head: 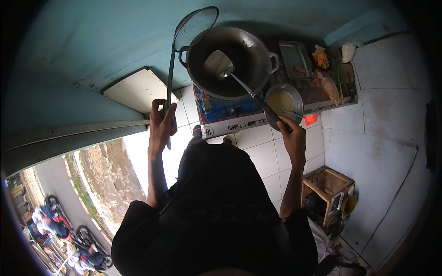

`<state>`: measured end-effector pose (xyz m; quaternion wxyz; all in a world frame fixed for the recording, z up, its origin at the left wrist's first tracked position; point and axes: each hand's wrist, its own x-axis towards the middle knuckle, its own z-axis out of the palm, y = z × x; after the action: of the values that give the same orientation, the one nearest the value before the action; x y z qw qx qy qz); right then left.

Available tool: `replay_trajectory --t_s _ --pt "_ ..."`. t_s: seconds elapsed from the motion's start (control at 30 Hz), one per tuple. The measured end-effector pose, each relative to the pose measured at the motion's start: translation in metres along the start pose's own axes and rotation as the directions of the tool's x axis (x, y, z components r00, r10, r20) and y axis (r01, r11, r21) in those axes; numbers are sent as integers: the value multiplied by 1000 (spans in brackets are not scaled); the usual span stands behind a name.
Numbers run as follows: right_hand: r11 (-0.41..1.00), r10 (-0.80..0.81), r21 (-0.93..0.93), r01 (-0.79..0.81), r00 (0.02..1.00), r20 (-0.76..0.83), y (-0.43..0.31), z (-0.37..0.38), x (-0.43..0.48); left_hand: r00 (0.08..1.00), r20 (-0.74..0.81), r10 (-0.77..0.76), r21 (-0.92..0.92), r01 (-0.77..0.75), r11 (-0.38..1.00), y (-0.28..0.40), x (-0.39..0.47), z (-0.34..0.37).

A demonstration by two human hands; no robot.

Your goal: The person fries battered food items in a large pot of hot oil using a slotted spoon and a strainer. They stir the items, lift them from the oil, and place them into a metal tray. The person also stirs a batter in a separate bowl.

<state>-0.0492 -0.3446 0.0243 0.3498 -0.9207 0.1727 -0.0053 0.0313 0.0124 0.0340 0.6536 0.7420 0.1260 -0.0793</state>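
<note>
My left hand (163, 122) grips the dark handle of a wire mesh skimmer (198, 26), whose round basket is raised by the wok's left rim, against the wall. In my right hand (291, 138) is the black handle of a metal wok spatula (218, 63). Its blade is over the inside of a large two-handled wok (253, 72); whether it touches the metal I cannot tell. The wok's inner surface is darkened at the centre. Under the spatula handle stands a clear plastic tub (285, 98) of pale yellowish batter, with a utensil in it.
Right of the wok, the low table (312, 95) bears a metal tray (293, 55) holding a small brown piece, bagged food (328, 86) and orange shreds (321, 57). A wooden crate frame (326, 186) stands at right. Motorcycles with riders (55, 220) show beyond the left opening.
</note>
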Motion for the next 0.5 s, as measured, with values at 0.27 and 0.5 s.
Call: replay_trajectory --t_s 0.27,0.5 --pt "996 73 -41 -79 988 -137 4 -18 14 999 35 -8 26 7 1000 -1 6 -1" --pt "992 111 -51 -112 993 -29 7 -8 17 999 42 -5 46 3 999 -2 8 -1"
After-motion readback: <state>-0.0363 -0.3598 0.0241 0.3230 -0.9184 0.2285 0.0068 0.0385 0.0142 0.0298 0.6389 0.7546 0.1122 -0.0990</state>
